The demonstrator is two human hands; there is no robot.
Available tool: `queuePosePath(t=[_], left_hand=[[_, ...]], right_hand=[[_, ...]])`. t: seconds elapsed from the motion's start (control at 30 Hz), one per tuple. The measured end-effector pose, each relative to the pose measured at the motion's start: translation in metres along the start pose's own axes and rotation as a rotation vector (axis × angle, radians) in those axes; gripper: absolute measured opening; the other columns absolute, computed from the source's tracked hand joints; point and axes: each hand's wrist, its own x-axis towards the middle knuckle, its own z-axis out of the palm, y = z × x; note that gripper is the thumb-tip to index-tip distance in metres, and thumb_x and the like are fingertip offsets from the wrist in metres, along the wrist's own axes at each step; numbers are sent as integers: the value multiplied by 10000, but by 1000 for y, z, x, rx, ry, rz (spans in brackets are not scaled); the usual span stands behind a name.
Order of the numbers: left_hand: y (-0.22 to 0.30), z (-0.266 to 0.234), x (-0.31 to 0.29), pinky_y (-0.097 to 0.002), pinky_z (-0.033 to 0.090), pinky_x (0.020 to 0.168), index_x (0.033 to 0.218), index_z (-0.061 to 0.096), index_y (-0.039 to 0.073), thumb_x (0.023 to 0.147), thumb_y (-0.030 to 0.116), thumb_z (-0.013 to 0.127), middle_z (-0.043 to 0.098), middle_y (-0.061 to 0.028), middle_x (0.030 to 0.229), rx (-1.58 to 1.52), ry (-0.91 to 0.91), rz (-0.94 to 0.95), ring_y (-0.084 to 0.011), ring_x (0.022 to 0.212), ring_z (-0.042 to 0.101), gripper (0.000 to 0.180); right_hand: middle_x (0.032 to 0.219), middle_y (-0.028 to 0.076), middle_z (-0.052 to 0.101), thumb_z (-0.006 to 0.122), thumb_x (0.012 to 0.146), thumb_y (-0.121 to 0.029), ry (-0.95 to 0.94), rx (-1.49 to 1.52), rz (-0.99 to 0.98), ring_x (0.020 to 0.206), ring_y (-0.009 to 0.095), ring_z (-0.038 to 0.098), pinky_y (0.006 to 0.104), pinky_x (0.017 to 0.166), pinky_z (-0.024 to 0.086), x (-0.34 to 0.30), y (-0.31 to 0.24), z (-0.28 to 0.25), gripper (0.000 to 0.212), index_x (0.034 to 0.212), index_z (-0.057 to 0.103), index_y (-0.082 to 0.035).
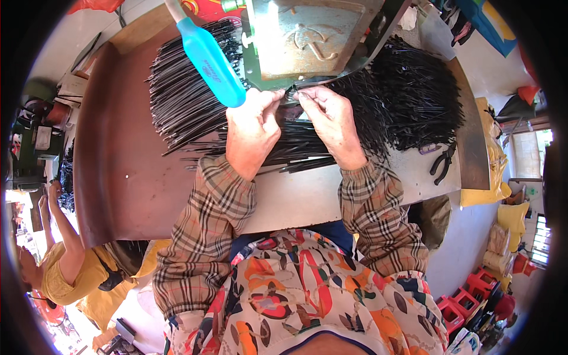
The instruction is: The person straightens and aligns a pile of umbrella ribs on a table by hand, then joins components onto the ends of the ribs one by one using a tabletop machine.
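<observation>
My left hand [253,127] and my right hand [332,118] meet under the front of a green machine [251,68] with a worn metal plate [319,41]. Thumb and fingers of each are pinched together around a small dark piece [290,92] between them. Its exact shape is too small to make out. Below and behind my hands lie thin black rods [296,142] on the light worktop. A large bundle of similar rods [189,97] is spread to the left, and another dense black heap [417,94] rises on the right.
A bright blue paddle-shaped lamp head [212,62] hangs just beyond my left hand. Black-handled pliers [442,164] lie near the right edge of the worktop. A brown sheet [133,154] covers the left side. Another person [68,260] works at far left; red stools [467,302] stand lower right.
</observation>
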Motion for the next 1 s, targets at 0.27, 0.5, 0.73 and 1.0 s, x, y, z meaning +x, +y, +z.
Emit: queuePosePath(t=[0.27, 0.5, 0.73, 1.0], left_hand=[[4, -9, 7, -443, 484, 646, 979, 678, 62, 750, -26, 613, 569, -141, 841, 237, -146, 15, -348, 755, 600, 254], [9, -8, 7, -444, 490, 653, 984, 676, 61, 706, -44, 608, 572, -143, 854, 262, -141, 5, -351, 756, 602, 305], [13, -8, 8, -445, 494, 663, 982, 677, 53, 693, -32, 611, 575, -150, 855, 277, -163, -4, -356, 760, 604, 309], [17, -2, 11, -447, 495, 655, 943, 681, 41, 724, 2, 642, 590, -162, 840, 286, -102, -9, -364, 736, 612, 226]], right_hand=[[732, 25, 673, 683, 895, -120, -89, -117, 137, 640, 19, 534, 199, 548, 430, 0, -11, -15, 189, 967, 690, 55], [721, 7, 661, 697, 884, -105, -43, -41, 52, 624, 11, 511, 199, 535, 417, -2, -4, -14, 180, 960, 688, 58], [664, -23, 612, 699, 874, -100, -36, -104, 7, 592, 3, 457, 198, 504, 376, -2, -5, -14, 161, 944, 695, 45], [661, -24, 605, 689, 880, -124, -67, -45, -46, 593, 10, 456, 215, 501, 374, 3, -5, -17, 180, 941, 701, 45]])
